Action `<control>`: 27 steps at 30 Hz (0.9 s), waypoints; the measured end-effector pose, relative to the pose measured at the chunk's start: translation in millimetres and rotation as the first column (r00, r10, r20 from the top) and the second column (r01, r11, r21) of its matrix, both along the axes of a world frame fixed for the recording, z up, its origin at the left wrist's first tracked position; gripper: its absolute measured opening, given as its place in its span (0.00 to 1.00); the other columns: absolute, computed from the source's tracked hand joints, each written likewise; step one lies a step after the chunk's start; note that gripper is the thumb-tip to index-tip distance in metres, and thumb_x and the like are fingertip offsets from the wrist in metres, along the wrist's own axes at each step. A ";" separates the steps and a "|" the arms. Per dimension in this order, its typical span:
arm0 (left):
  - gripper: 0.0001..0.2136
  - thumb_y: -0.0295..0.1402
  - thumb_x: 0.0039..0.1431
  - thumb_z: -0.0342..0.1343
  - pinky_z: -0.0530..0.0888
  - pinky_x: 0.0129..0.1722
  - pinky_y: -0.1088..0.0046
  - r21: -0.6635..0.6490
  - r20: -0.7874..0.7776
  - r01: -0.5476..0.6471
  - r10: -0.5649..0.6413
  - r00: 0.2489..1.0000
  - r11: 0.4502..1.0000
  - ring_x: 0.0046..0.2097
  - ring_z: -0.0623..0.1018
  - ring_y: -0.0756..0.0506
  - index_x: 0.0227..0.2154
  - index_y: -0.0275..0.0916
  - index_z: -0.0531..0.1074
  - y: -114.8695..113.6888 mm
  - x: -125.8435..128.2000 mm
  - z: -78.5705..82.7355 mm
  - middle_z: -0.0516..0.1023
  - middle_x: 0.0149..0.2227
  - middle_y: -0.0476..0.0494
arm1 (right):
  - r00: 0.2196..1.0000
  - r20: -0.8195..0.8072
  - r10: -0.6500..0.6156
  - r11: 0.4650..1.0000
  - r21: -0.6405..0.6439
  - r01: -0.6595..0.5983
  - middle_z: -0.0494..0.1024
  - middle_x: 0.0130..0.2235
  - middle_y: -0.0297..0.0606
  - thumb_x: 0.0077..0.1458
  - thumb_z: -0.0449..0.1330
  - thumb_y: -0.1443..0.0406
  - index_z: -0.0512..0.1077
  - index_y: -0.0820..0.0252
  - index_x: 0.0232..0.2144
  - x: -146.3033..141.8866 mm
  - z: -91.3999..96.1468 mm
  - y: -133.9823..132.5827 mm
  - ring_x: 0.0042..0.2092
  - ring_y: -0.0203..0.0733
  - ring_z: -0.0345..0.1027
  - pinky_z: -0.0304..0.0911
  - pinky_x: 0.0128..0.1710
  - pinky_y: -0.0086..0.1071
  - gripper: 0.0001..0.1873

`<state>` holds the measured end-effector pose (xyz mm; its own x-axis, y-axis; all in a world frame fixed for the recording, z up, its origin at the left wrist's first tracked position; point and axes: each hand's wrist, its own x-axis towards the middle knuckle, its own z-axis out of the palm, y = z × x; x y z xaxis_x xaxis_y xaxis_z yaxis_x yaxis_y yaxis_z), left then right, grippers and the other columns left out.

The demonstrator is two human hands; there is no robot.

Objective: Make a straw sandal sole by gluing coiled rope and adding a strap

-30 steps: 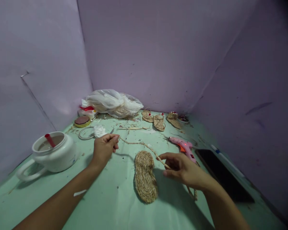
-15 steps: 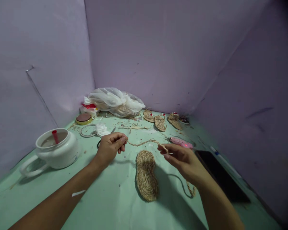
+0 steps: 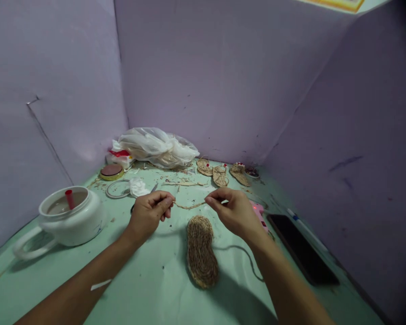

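My left hand [image 3: 149,212] pinches one end of a thin braided straw cord [image 3: 189,206]. My right hand [image 3: 232,210] pinches the same cord a short way to the right, so a slack stretch hangs between the two hands above the table. The cord's tail runs on behind my right wrist and curls on the table [image 3: 246,257]. Just below the hands a woven straw sole [image 3: 199,250] lies flat on the green tabletop [image 3: 149,280].
A white pot [image 3: 67,219] with a red stick stands at the left. A pink glue gun [image 3: 259,211] and a black phone [image 3: 301,255] lie at the right. Small straw sandals [image 3: 219,174], a plastic bag [image 3: 157,146], a round tin [image 3: 111,171] sit at the back. Purple walls enclose the table.
My right hand has slid left and up along the cord toward my left hand, shortening the stretch between them. The left hand has stayed nearly in place.
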<state>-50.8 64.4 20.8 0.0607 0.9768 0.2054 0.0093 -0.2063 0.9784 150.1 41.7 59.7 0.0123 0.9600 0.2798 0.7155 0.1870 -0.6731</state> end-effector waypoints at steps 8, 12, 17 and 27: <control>0.09 0.36 0.45 0.57 0.62 0.17 0.79 0.007 -0.058 -0.052 0.052 0.997 0.999 0.17 0.64 0.54 0.23 0.34 0.73 0.8 0.4 -2.4 0.69 0.14 0.52 | 0.956 0.289 -0.042 0.967 0.252 -0.033 0.79 0.30 0.37 0.49 0.59 0.68 0.77 0.58 0.24 0.2 -0.9 -0.2 0.30 0.40 0.70 0.60 0.30 0.31 0.07; 0.08 0.35 0.43 0.58 0.61 0.17 0.79 -0.063 0.042 -0.132 0.135 0.990 0.989 0.17 0.64 0.54 0.22 0.34 0.73 0.1 6.6 -5.6 0.69 0.13 0.53 | 0.960 0.080 -0.267 0.811 0.557 0.179 0.79 0.34 0.41 0.51 0.57 0.67 0.77 0.59 0.30 -5.0 -4.2 -17.7 0.37 0.45 0.70 0.63 0.37 0.36 0.08; 0.09 0.35 0.41 0.59 0.63 0.17 0.79 -0.223 0.193 -0.073 0.118 0.974 0.972 0.17 0.66 0.53 0.23 0.33 0.73 -13.4 23.7 -19.3 0.70 0.15 0.51 | 0.871 -0.490 0.000 0.975 -0.193 -0.108 0.78 0.28 0.40 0.50 0.59 0.55 0.77 0.62 0.29 -28.6 -29.4 -38.0 0.29 0.41 0.70 0.64 0.29 0.33 0.15; 0.11 0.36 0.54 0.51 0.70 0.34 0.71 0.234 -0.628 0.175 0.011 0.778 0.956 0.33 0.76 0.45 0.29 0.37 0.76 -33.5 20.0 -7.1 0.78 0.30 0.42 | 0.311 -0.916 -0.252 0.963 -0.268 -0.009 0.72 0.23 0.31 0.31 0.72 0.59 0.75 0.64 0.31 -14.0 -48.1 -21.5 0.22 0.31 0.63 0.65 0.24 0.28 0.22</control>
